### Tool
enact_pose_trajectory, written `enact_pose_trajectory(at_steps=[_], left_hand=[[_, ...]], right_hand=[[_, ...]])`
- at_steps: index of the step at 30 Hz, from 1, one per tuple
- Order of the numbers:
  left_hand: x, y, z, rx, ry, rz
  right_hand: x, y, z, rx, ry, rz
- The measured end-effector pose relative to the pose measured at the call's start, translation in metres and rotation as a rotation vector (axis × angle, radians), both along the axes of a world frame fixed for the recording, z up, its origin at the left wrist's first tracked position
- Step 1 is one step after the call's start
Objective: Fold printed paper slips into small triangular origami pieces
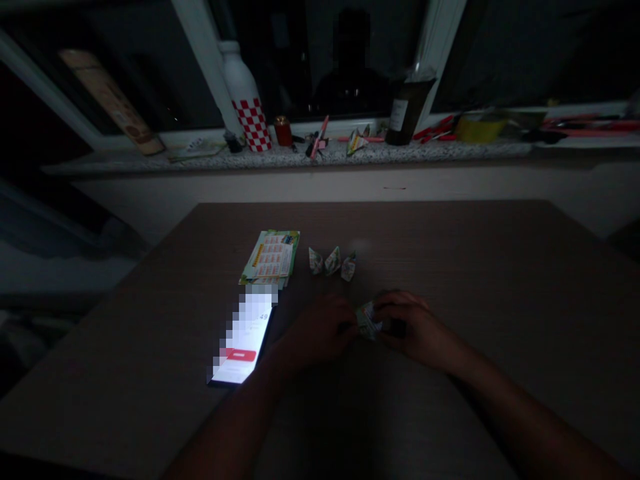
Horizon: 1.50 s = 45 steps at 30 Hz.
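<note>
I'd guide left hand and right hand, both pinched on the small green-white folded paper, pressing evenly, clear of three patterned paper folds at eleven o'clock.

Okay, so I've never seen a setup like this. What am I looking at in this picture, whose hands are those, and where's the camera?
There is no machine here, just a person's two bare hands. The single picture comes from a camera worn on that person's head, looking forward and down, so the arms enter from the bottom.

The room is dim. The left hand and right hand hold a small piece of printed paper between them, over a wooden-looking table. Just beyond are three small folded paper shapes in a row. To the left lie some printed sheets and, nearer the person, a lit phone. Behind the table, a speckled windowsill carries a red-and-white checked bottle and other odds and ends.
</note>
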<state>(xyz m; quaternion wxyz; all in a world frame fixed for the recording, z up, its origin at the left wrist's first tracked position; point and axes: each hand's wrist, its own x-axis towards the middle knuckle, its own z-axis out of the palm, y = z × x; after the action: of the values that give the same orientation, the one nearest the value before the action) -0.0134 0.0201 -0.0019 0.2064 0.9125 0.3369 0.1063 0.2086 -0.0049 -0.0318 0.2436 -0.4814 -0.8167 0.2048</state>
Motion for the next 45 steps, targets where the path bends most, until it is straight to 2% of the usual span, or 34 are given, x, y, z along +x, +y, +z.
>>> enact_pose_trajectory(at_steps=[7, 18, 38, 45], left_hand=[[0.008, -0.006, -0.005, 0.093, 0.092, 0.135], [0.018, -0.006, -0.009, 0.122, 0.166, 0.229], [0.023, -0.004, -0.006, 0.061, 0.266, 0.258], [0.024, -0.002, -0.004, 0.036, 0.296, 0.268]], right_hand=[[-0.002, 0.0, 0.006, -0.031, 0.014, 0.0], [-0.002, 0.002, -0.005, 0.028, -0.002, -0.032], [-0.003, 0.002, 0.001, -0.05, -0.035, -0.015], [-0.002, -0.001, 0.003, -0.025, -0.058, 0.008]])
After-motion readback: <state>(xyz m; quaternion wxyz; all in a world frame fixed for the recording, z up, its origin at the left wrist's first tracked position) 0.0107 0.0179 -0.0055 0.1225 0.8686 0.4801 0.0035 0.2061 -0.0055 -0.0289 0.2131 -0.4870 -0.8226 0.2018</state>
